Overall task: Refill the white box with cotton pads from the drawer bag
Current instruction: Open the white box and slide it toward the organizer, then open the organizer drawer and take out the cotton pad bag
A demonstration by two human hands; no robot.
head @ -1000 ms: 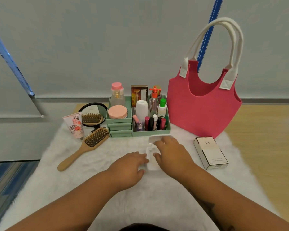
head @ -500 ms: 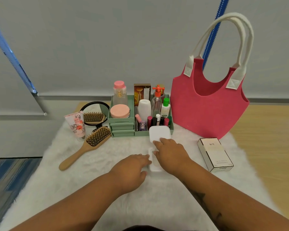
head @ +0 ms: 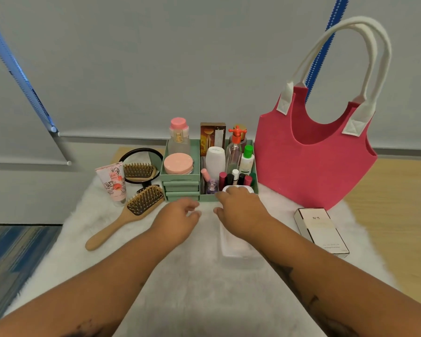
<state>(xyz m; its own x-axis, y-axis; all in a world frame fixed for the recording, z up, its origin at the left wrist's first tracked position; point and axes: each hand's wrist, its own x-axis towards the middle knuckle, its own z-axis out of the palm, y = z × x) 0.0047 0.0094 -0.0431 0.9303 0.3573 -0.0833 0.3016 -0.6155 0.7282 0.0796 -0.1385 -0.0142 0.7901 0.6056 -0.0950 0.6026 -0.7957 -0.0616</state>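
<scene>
The white box (head: 237, 251) lies uncovered on the white fur mat, partly hidden under my right forearm. Its white lid (head: 237, 188) is tipped back against the front of the green organizer (head: 180, 177). My right hand (head: 241, 209) is on the lid, with the fingers curled over its upper edge. To the left of the box, my left hand (head: 179, 216) hovers with fingers apart and holds nothing, just in front of the organizer's small drawers (head: 181, 190), which are shut. No cotton pads or bag show.
The organizer holds bottles, a pink jar (head: 178, 163) and lipsticks. A red felt tote (head: 314, 161) stands at the right, with a perfume carton (head: 322, 231) before it. A wooden hairbrush (head: 131, 212), a mirror (head: 141, 166) and a cream tube (head: 112, 182) lie at the left.
The lid has swung up off the box and back against the organizer under my right hand. My left hand has left the box and moved forward towards the drawers.
</scene>
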